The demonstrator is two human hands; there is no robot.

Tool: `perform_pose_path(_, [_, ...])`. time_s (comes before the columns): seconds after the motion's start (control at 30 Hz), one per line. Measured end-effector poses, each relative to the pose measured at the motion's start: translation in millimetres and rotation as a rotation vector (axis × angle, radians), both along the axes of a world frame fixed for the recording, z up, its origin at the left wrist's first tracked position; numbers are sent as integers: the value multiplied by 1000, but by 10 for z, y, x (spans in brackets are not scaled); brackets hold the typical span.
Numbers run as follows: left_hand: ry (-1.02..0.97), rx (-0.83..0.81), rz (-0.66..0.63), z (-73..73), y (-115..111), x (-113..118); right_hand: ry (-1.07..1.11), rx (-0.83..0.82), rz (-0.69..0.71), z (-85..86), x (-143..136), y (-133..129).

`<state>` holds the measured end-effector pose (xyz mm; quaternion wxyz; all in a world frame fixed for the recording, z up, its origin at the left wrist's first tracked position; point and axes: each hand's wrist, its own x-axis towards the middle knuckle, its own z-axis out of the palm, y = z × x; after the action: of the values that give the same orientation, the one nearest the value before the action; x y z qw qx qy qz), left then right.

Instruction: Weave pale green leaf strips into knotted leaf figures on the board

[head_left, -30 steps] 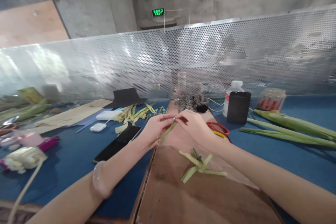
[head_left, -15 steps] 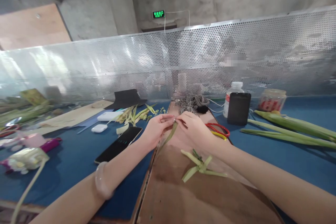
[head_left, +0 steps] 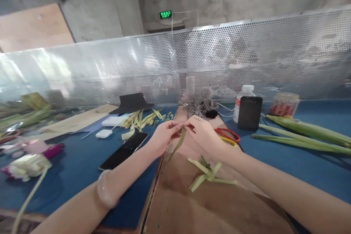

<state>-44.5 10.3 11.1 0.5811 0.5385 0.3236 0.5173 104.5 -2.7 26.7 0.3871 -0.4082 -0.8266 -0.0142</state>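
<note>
A narrow green leaf strip (head_left: 178,144) hangs down from between my fingertips, above the brown wooden board (head_left: 175,204). My left hand (head_left: 164,135) pinches its upper end from the left, and my right hand (head_left: 200,131) pinches it from the right, the fingertips of both nearly touching. Exactly how the fingers meet on the strip is too small to tell. Below my right hand, a small bundle of pale green leaf pieces (head_left: 210,174) lies spread on the board. Red and yellow rings (head_left: 227,136) lie beside my right wrist.
Left on the blue mat (head_left: 74,175) are a black phone (head_left: 124,151), a white case (head_left: 104,134), leaf scraps (head_left: 142,120) and a wrapped bundle (head_left: 27,166). Behind lies grey cord (head_left: 200,106). Right are a bottle (head_left: 246,98), black upright device (head_left: 249,113), jar (head_left: 285,104) and long leaves (head_left: 315,131).
The strip's lower end has swung slightly to the right and up. My fingers have shifted a little around its top, and the leaf bundle on the board has moved very slightly.
</note>
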Motion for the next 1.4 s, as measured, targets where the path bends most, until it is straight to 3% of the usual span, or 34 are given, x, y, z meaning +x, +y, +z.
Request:
perform_pose_path(0.23, [86,55,85,-1,28,-13,130,-174,-51,79,18,-41])
perform_pose_path(0.67, [122,108,85,-27,55,-21,318,-272,63,11,51,58])
perform_pose_path(0.9, [160,1,-97,-31,40,-9,439,-397,45,55,65,98])
perform_pose_path(1.13, [129,-45,-187,-12,20,-11,477,-485,45,136,49,33])
perform_pose_path(1.4, [397,166,-13,33,-33,-8,479,-568,120,70,89,122])
